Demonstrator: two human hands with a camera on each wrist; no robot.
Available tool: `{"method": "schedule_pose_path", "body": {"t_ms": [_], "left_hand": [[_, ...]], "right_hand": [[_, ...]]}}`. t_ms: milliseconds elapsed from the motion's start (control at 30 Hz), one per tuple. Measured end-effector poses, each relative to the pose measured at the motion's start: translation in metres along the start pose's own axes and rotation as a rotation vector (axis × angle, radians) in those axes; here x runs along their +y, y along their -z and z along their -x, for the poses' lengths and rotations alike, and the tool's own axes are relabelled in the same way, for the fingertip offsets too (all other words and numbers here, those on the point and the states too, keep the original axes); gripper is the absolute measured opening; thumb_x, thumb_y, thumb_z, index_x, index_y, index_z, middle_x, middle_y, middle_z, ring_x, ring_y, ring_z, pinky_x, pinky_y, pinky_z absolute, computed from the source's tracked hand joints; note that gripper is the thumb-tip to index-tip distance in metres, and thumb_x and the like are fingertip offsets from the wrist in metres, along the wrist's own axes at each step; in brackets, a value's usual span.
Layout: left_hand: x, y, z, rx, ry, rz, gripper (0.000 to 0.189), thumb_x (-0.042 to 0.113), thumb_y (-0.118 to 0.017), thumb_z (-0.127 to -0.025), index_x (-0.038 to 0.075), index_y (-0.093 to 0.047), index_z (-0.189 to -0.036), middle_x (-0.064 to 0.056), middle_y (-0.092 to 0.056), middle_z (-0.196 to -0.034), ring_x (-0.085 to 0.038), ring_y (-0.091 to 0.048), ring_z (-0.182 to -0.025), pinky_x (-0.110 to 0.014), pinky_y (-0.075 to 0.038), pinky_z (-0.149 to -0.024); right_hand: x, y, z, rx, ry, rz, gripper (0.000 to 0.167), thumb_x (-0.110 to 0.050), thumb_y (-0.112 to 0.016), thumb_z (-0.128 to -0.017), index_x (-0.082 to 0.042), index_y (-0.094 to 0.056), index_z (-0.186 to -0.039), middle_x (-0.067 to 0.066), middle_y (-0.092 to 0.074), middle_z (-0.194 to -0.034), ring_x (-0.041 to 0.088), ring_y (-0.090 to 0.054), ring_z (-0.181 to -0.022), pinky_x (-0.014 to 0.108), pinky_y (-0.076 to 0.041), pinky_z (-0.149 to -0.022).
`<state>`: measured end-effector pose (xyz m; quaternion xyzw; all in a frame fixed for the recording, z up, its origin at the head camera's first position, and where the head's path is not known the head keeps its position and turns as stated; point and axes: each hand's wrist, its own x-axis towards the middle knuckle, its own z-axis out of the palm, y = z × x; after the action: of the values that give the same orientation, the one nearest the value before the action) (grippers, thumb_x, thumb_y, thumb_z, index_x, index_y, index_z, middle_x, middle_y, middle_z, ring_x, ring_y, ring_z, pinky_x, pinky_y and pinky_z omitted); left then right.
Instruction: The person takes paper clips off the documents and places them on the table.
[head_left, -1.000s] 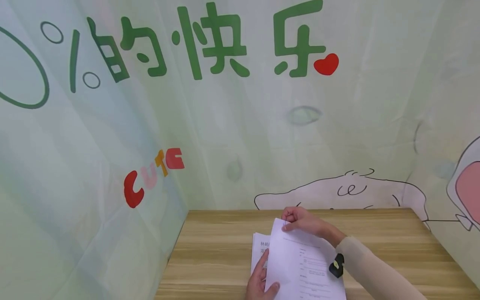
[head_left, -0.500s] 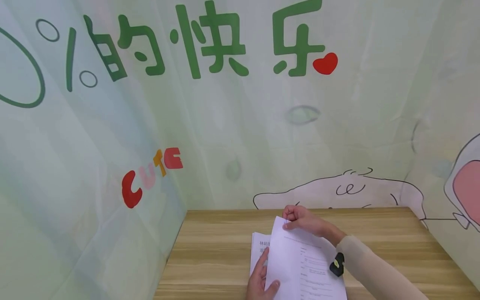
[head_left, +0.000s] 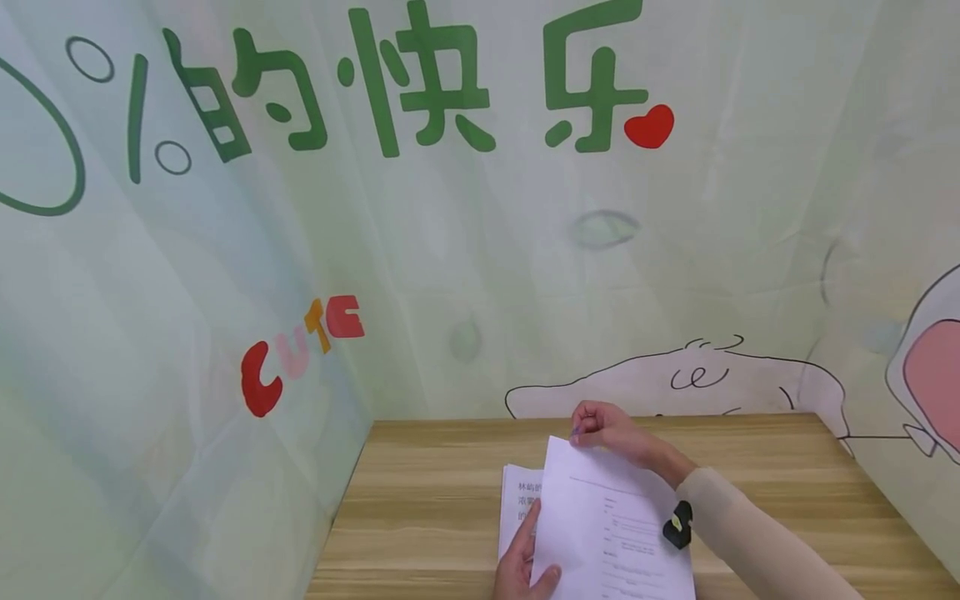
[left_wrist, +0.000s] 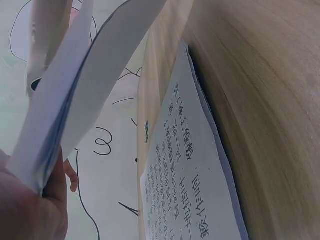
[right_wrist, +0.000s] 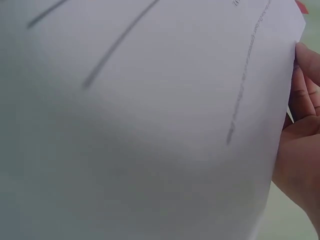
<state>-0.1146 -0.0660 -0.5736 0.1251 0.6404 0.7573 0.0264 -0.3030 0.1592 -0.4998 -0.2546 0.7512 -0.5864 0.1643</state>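
Observation:
In the head view my left hand (head_left: 522, 560) grips the left edge of a thin stack of white printed sheets (head_left: 577, 517), thumb in front and fingers behind. The left wrist view shows these held sheets (left_wrist: 52, 115) edge-on, raised off the table. My right hand (head_left: 611, 432) is at their top edge, fingers curled, with a small thin purple-blue thing (head_left: 575, 432) at the fingertips. Too little of it shows to tell its kind. In the right wrist view the thumb (right_wrist: 309, 59) lies right at the paper's edge. Behind and left lies another printed stack (head_left: 517, 504).
The wooden table (head_left: 420, 500) meets a pale green printed cloth (head_left: 465, 250) at its back and left. Tiny green and blue pieces (left_wrist: 146, 131) lie beyond the lower stack. A black device (head_left: 677, 525) sits on my right wrist.
My right hand has shifted slightly up and right; its thumb, earlier over the front of the sheets' top corner, is now at their top edge. My left hand keeps its grip.

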Motion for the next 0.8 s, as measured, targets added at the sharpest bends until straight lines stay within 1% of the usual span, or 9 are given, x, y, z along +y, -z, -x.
{"method": "schedule_pose_path", "body": {"t_ms": [167, 267, 333, 400, 467, 567, 700, 800], "left_hand": [[-0.001, 0.001, 0.000, -0.004, -0.010, 0.001, 0.087, -0.007, -0.063, -0.086, -0.012, -0.019, -0.162, -0.048, -0.057, -0.131, -0.005, -0.072, -0.108, -0.025, -0.062, -0.089], [-0.001, 0.001, -0.001, -0.005, -0.017, 0.001, 0.087, -0.008, -0.063, -0.086, -0.013, -0.019, -0.161, -0.049, -0.057, -0.130, -0.004, -0.072, -0.108, -0.025, -0.062, -0.088], [-0.001, 0.001, -0.001, -0.008, -0.023, 0.001, 0.087, -0.008, -0.062, -0.086, -0.013, -0.018, -0.161, -0.049, -0.057, -0.130, -0.005, -0.072, -0.108, -0.026, -0.062, -0.088], [-0.001, 0.001, -0.001, -0.009, -0.027, -0.001, 0.087, -0.008, -0.062, -0.086, -0.013, -0.019, -0.161, -0.050, -0.057, -0.131, -0.005, -0.072, -0.109, -0.026, -0.062, -0.089], [-0.001, 0.002, 0.000, -0.003, -0.027, -0.007, 0.087, -0.009, -0.062, -0.086, -0.013, -0.019, -0.161, -0.049, -0.056, -0.132, -0.006, -0.072, -0.109, -0.026, -0.062, -0.089], [0.000, 0.002, 0.000, 0.026, -0.029, -0.023, 0.087, -0.010, -0.063, -0.084, -0.012, -0.021, -0.161, -0.048, -0.056, -0.134, -0.008, -0.072, -0.110, -0.027, -0.063, -0.088], [0.002, 0.002, 0.000, 0.063, -0.030, -0.045, 0.087, -0.010, -0.063, -0.083, -0.011, -0.025, -0.162, -0.047, -0.056, -0.136, -0.010, -0.073, -0.110, -0.027, -0.063, -0.087], [0.002, 0.003, -0.001, 0.069, -0.026, -0.056, 0.086, -0.010, -0.063, -0.084, -0.010, -0.026, -0.162, -0.047, -0.057, -0.135, -0.009, -0.073, -0.108, -0.027, -0.063, -0.087]], "right_hand": [[0.003, 0.002, 0.003, 0.041, -0.018, 0.011, 0.014, 0.001, -0.067, -0.096, 0.000, -0.058, -0.108, 0.006, -0.071, -0.084, 0.016, -0.065, -0.080, 0.023, -0.056, -0.075], [0.005, 0.005, 0.005, 0.073, -0.031, 0.008, 0.021, 0.003, -0.068, -0.094, 0.006, -0.056, -0.110, 0.005, -0.072, -0.083, 0.015, -0.066, -0.078, 0.023, -0.056, -0.075], [0.007, 0.008, 0.006, 0.094, -0.046, 0.008, 0.025, 0.003, -0.069, -0.092, 0.009, -0.054, -0.111, 0.006, -0.074, -0.084, 0.015, -0.068, -0.077, 0.024, -0.056, -0.075], [0.009, 0.011, 0.007, 0.112, -0.047, 0.018, 0.027, 0.004, -0.070, -0.091, 0.012, -0.054, -0.111, 0.011, -0.076, -0.086, 0.016, -0.071, -0.079, 0.025, -0.057, -0.074], [0.011, 0.015, 0.009, 0.141, -0.060, 0.026, 0.025, 0.005, -0.070, -0.091, 0.012, -0.055, -0.110, 0.014, -0.078, -0.089, 0.017, -0.074, -0.080, 0.026, -0.058, -0.071], [0.014, 0.020, 0.011, 0.183, -0.078, 0.033, 0.023, 0.007, -0.070, -0.091, 0.011, -0.056, -0.110, 0.016, -0.079, -0.089, 0.019, -0.077, -0.082, 0.027, -0.058, -0.068], [0.016, 0.026, 0.015, 0.221, -0.116, 0.040, 0.023, 0.007, -0.069, -0.090, 0.008, -0.055, -0.109, 0.015, -0.079, -0.088, 0.021, -0.077, -0.082, 0.029, -0.057, -0.067], [0.016, 0.029, 0.019, 0.233, -0.139, 0.056, 0.022, 0.006, -0.071, -0.091, 0.006, -0.056, -0.107, 0.013, -0.078, -0.088, 0.022, -0.076, -0.083, 0.031, -0.057, -0.067]]}}
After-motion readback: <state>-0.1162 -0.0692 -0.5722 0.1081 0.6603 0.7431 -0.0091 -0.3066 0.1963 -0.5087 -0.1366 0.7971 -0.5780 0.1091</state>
